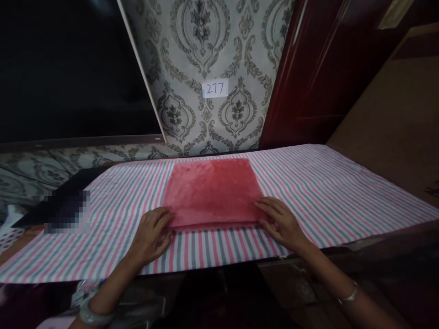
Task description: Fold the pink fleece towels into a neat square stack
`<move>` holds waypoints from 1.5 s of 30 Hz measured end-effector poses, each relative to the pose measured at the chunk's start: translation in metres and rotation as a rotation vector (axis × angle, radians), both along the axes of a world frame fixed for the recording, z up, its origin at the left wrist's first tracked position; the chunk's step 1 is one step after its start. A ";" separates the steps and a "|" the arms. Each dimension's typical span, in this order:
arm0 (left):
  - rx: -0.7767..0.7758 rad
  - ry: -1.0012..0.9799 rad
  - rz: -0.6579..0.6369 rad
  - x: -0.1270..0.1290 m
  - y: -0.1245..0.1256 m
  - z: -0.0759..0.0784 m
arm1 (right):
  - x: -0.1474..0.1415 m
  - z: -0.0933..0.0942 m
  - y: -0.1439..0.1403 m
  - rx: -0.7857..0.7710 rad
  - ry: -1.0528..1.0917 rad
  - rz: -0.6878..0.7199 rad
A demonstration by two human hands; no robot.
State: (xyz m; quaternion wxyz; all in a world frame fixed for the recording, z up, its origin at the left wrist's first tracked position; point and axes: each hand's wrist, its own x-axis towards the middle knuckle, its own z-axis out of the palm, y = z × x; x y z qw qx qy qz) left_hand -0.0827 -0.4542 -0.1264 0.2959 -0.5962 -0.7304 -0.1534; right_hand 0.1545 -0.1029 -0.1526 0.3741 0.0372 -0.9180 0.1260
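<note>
A folded red plush cloth [212,192] lies flat on a striped cloth [308,192] of pink, grey and white. Its near edge shows stacked layers of the fold. At the near left corner, my left hand [151,233] pinches the edge, fingers on top and thumb lower down. My right hand [283,224] grips the near right corner in the same way, its fingertips resting on the top surface. Both thumbs are close to the striped cloth.
A large dark screen [75,68] stands at the back left, with a black flat object [75,183] below it. A paper marked 277 [215,88] is on the patterned wall. A cardboard box [398,105] and dark red door [318,68] are at right.
</note>
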 end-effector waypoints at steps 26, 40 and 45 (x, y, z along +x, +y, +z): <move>-0.287 -0.384 0.303 -0.023 0.105 0.039 | -0.102 0.052 -0.021 -0.054 -0.443 -0.215; -0.298 -0.582 0.753 -0.116 0.189 0.024 | -0.202 0.031 0.024 -0.187 -0.521 -0.583; -0.240 -0.619 0.746 -0.121 0.185 0.011 | -0.202 0.018 0.030 -0.163 -0.482 -0.565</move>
